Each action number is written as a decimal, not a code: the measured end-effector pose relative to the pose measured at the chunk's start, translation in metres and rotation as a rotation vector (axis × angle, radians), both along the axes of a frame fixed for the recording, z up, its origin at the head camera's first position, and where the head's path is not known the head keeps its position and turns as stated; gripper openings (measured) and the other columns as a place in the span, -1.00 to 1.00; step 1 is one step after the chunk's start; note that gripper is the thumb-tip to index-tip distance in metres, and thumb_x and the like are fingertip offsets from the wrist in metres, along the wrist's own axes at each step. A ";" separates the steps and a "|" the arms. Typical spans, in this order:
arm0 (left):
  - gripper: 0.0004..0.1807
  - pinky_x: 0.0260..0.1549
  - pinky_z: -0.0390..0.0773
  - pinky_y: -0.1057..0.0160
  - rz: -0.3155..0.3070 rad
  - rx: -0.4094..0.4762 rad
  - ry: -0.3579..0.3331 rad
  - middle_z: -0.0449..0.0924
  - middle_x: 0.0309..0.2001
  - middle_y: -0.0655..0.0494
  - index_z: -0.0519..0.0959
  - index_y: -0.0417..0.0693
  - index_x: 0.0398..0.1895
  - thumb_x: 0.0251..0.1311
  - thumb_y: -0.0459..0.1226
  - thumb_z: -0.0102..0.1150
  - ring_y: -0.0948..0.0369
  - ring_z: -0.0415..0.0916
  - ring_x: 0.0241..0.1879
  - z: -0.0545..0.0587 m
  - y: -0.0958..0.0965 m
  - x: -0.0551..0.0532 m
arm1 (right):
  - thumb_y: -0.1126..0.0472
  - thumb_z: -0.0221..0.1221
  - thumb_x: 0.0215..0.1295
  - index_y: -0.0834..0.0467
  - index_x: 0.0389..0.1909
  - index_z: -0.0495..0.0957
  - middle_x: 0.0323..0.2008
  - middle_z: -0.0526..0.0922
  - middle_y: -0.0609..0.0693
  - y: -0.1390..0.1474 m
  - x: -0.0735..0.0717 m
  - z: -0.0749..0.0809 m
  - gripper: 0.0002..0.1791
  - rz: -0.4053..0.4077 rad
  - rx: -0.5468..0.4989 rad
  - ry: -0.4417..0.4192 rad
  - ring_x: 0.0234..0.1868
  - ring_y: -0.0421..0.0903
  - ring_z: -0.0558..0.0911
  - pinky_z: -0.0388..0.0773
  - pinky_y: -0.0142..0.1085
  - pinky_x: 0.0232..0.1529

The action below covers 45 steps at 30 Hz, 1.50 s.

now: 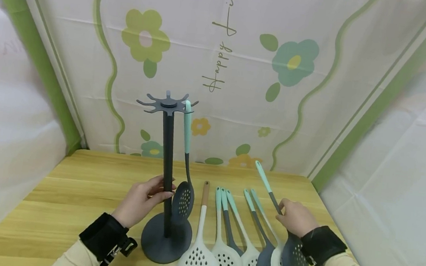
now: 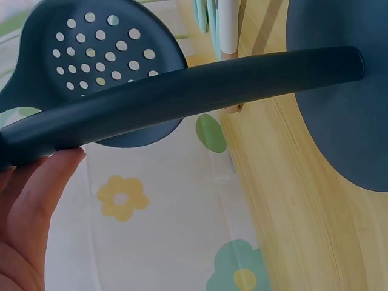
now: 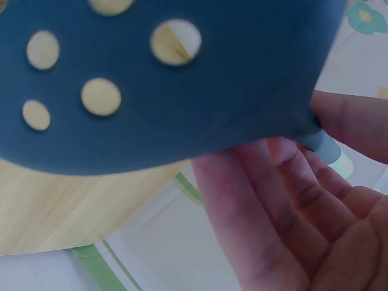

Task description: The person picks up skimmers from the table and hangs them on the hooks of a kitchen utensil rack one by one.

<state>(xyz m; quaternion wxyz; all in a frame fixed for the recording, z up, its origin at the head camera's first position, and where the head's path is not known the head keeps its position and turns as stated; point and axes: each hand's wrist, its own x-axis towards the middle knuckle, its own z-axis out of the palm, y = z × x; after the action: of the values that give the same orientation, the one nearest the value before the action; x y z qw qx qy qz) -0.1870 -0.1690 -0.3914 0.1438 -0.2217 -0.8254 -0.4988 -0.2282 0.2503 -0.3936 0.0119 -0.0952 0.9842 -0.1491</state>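
Note:
My left hand (image 1: 145,200) holds the post of a dark grey utensil stand (image 1: 167,154), thumb in front and fingers behind. The stand has a round base and a ring of hooks on top. On a right-side hook hangs a dark skimmer (image 1: 183,201) with a mint handle; its holed head (image 2: 103,51) shows behind the post in the left wrist view. My right hand (image 1: 297,216) grips another dark skimmer (image 1: 295,256) by its neck, mint handle tilted up and left. In the right wrist view, its perforated head (image 3: 151,91) fills the top, thumb and fingers pinching the neck.
A white skimmer with a wooden handle (image 1: 205,193) lies on the wooden table (image 1: 87,180), right of the stand. Beside it lie several white and dark utensils with mint handles (image 1: 231,202), heads toward me. A flower-printed cloth (image 1: 216,103) hangs behind the table.

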 end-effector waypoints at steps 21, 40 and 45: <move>-0.59 -0.21 0.75 0.20 0.110 0.009 0.035 0.79 -0.17 -0.08 0.67 -0.28 0.07 0.15 -0.29 0.33 0.00 0.75 -0.16 -0.001 0.006 0.005 | 0.23 0.28 0.24 0.40 -0.09 0.57 -0.56 0.55 -0.01 -0.009 0.001 0.015 -0.67 0.026 -0.005 0.027 -0.59 -0.13 0.45 0.41 -0.22 -0.56; -0.60 -0.23 0.76 0.14 0.137 -0.029 -0.041 0.77 -0.18 -0.05 0.63 -0.28 0.00 0.14 -0.24 0.36 0.01 0.76 -0.19 0.005 0.011 0.007 | 0.26 0.27 0.26 0.37 -0.08 0.56 -0.57 0.52 -0.02 -0.015 0.003 0.019 -0.70 0.056 -0.005 0.047 -0.61 -0.13 0.42 0.37 -0.22 -0.58; -0.59 -0.23 0.75 0.18 0.092 -0.020 -0.098 0.74 -0.11 -0.07 0.58 -0.29 0.06 0.21 -0.23 0.32 0.01 0.73 -0.12 0.005 0.010 0.007 | 0.26 0.26 0.28 0.36 -0.06 0.57 -0.58 0.52 -0.03 -0.016 0.004 0.020 -0.70 0.062 -0.015 0.045 -0.63 -0.13 0.41 0.34 -0.23 -0.60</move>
<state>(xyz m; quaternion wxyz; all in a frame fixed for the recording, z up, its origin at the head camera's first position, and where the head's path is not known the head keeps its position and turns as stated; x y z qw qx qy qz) -0.1802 -0.1589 -0.3860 0.1238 -0.1603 -0.8458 -0.4936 -0.2246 0.2339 -0.3731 -0.0065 -0.1290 0.9796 -0.1538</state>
